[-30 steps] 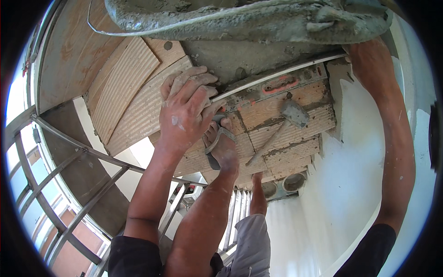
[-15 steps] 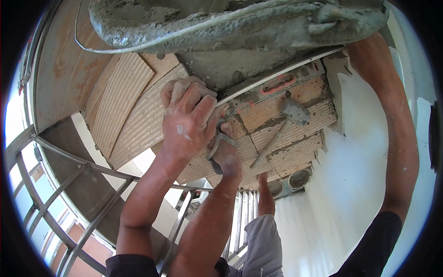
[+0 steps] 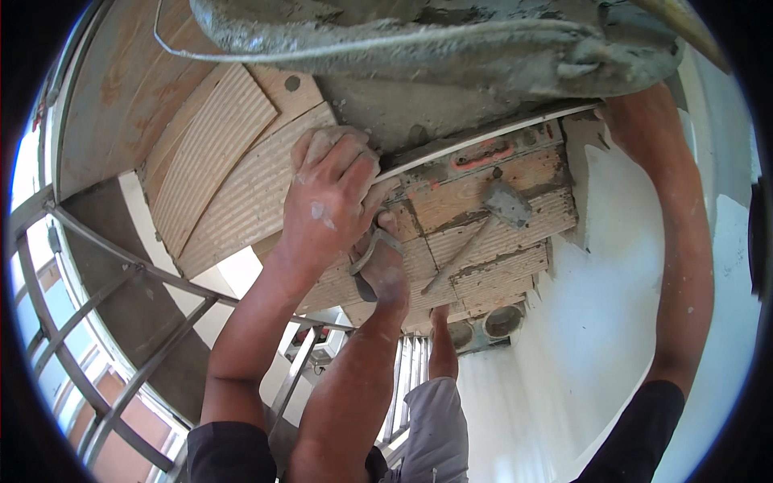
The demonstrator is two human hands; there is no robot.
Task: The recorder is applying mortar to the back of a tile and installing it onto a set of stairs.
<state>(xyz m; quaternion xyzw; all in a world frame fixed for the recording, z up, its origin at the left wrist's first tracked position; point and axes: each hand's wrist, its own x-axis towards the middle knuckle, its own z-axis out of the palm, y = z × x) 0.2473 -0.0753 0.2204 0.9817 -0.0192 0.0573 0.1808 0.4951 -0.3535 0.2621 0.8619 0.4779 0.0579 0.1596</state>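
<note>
A long, thin pale-edged strip [image 3: 491, 138] runs across the front of a grey, mortar-smeared surface [image 3: 386, 109]. Curled over its left end is my left hand [image 3: 334, 185], dusted with dried cement and closed on it. At the strip's right end my right hand [image 3: 640, 125] grips with the thumb side; the mortar tub hides its other fingers. Just below the strip lies a grey spirit level [image 3: 527, 143] with orange-red parts. A mallet [image 3: 506, 204] with a grey head and wooden handle rests on the ribbed step tiles [image 3: 535, 213].
A mortar-caked tub [image 3: 419, 60] with a wire handle fills the top. Loose ribbed tiles [image 3: 213, 137] lie at left. Metal railings [image 3: 153, 278] curve along the left side; a white wall [image 3: 604, 266] stands at right. My sandalled foot [image 3: 382, 258] is on the steps.
The view has shifted slightly, and a brownish bar now shows at the top right. Both hands keep their places at the strip's ends.
</note>
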